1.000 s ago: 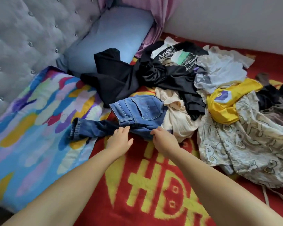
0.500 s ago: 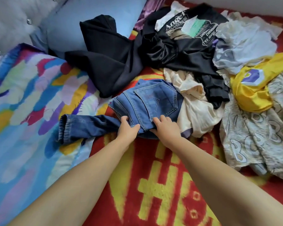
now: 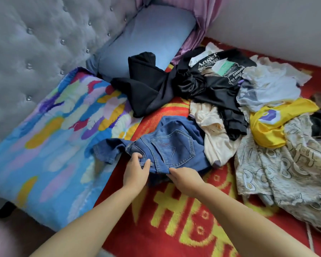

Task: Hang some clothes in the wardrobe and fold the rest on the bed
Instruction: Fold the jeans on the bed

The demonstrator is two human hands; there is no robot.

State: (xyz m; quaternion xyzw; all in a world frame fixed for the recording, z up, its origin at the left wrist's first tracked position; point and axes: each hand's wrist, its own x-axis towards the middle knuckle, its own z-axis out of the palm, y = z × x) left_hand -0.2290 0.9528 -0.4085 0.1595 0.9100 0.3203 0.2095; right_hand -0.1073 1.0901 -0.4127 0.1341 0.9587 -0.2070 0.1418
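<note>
The blue jeans (image 3: 167, 147) lie bunched in the centre of the frame on the red and yellow blanket (image 3: 183, 219); the left hand (image 3: 136, 172) pinches the waistband between thumb and curled fingers, and the right hand (image 3: 185, 179) grips the near edge just beside it. To the left lies a colourful pillow (image 3: 50, 138), to the right the patterned cream garment (image 3: 285, 179) and a yellow one (image 3: 271, 127). Farther, in the upper middle, are a black garment (image 3: 146, 88), the black printed T-shirt (image 3: 217, 78) and a light blue pillow (image 3: 146, 38) against the grey tufted headboard (image 3: 35, 43).
</note>
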